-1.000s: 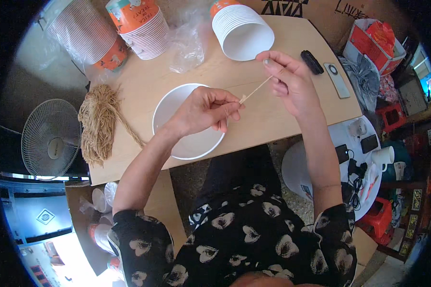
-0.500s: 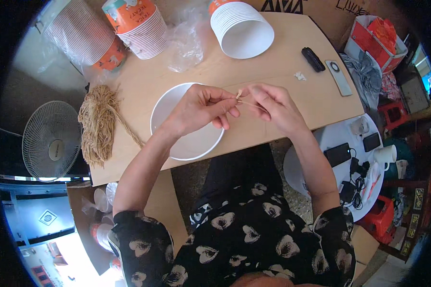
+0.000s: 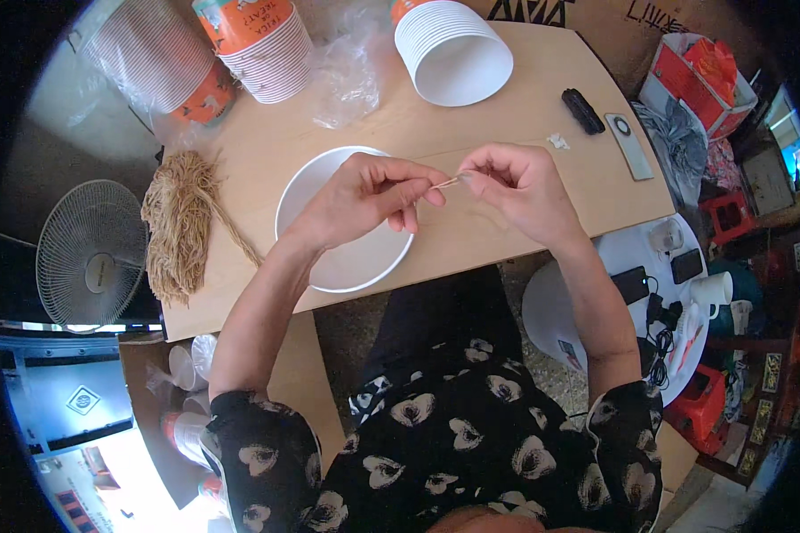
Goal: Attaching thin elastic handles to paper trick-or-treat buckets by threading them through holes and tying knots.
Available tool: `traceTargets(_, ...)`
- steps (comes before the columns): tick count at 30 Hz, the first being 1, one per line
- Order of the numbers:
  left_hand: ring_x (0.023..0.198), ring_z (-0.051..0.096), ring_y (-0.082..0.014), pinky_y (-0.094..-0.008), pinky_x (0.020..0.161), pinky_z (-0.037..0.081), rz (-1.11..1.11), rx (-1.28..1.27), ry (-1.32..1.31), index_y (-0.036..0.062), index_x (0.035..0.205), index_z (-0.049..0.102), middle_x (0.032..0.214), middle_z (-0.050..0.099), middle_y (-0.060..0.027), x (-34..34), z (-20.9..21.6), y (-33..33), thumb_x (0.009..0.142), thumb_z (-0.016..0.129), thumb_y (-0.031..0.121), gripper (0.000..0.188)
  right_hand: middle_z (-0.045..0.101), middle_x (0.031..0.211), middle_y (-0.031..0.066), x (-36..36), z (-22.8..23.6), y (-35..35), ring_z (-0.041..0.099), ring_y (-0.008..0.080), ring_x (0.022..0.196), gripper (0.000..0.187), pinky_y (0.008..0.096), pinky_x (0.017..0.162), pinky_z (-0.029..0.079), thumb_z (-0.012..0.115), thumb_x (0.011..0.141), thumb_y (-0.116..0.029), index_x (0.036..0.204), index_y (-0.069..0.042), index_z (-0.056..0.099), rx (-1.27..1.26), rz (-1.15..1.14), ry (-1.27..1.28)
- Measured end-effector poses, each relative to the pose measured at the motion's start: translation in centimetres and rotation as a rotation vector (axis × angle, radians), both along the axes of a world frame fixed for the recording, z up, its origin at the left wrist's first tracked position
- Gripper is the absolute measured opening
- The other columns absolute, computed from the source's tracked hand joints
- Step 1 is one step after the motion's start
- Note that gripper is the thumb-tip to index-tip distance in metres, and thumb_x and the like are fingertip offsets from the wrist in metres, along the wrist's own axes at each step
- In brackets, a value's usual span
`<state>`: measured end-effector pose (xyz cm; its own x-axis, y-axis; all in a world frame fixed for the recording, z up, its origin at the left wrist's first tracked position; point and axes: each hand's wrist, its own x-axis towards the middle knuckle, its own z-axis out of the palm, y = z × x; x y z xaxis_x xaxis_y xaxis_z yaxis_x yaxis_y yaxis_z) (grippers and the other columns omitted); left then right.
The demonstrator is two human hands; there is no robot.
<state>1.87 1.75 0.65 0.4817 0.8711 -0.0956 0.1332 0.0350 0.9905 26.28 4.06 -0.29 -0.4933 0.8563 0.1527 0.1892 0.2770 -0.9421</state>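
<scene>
From my remote seat, I have the thin, pale tan fibre strand [image 3: 451, 183] at clock centre, pinched between thumb and forefinger of both the left hand [image 3: 364, 200] and right hand [image 3: 529, 191], likely to control so short a span. At eight, a round white paper tub [image 3: 356, 266] sits beneath the left hand. The shaggy tan cord bundle [image 3: 182, 226] lies at nine, seemingly for easy reach; nested white tubs [image 3: 458, 69] at twelve leave working room.

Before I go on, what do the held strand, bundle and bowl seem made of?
Strand: perhaps paper or raffia; tan, too fine to show finish.
Bundle: likely similar, dull, with crinkled, loose fibres.
Bowl: possibly coated paper or plastic, judging by its smooth, white wall.
</scene>
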Motion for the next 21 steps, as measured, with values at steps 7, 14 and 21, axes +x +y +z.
traceTargets(7,0.061,0.062,-0.0042,-0.0198,0.052,0.048,-0.006,0.045,0.079,0.0055,0.115,0.073,0.090,0.074,-0.0019,0.0,0.0,-0.1,0.098,0.062,0.007,0.019,0.061,0.079,-0.0048,-0.3,-0.2,0.4,0.049,0.0001,0.067,0.012,0.0180,0.057,0.039,0.069,0.092,-0.011,0.096,0.000,0.070,-0.154,0.026,0.120)
traceTargets(14,0.057,0.058,-0.0029,-0.0193,0.049,0.047,0.120,0.141,0.069,0.0023,0.113,0.065,0.089,0.075,-0.0040,0.8,0.2,-0.5,0.093,0.068,0.004,0.020,0.053,0.070,-0.0084,-1.5,-2.0,0.9,0.037,-0.0008,0.053,0.015,0.0179,0.046,0.025,0.071,0.092,-0.018,0.099,-0.005,0.072,-0.516,-0.013,0.320)
traceTargets(21,0.052,0.054,-0.0016,-0.0203,0.045,0.044,0.186,0.313,0.170,0.0035,0.110,0.065,0.083,0.075,-0.0030,0.8,-0.2,-0.6,0.089,0.074,0.007,0.023,0.048,0.067,-0.0086,-2.2,-1.8,0.4,0.034,-0.0009,0.050,0.013,0.0175,0.044,0.023,0.072,0.092,-0.019,0.096,-0.007,0.068,-0.614,0.028,0.373)
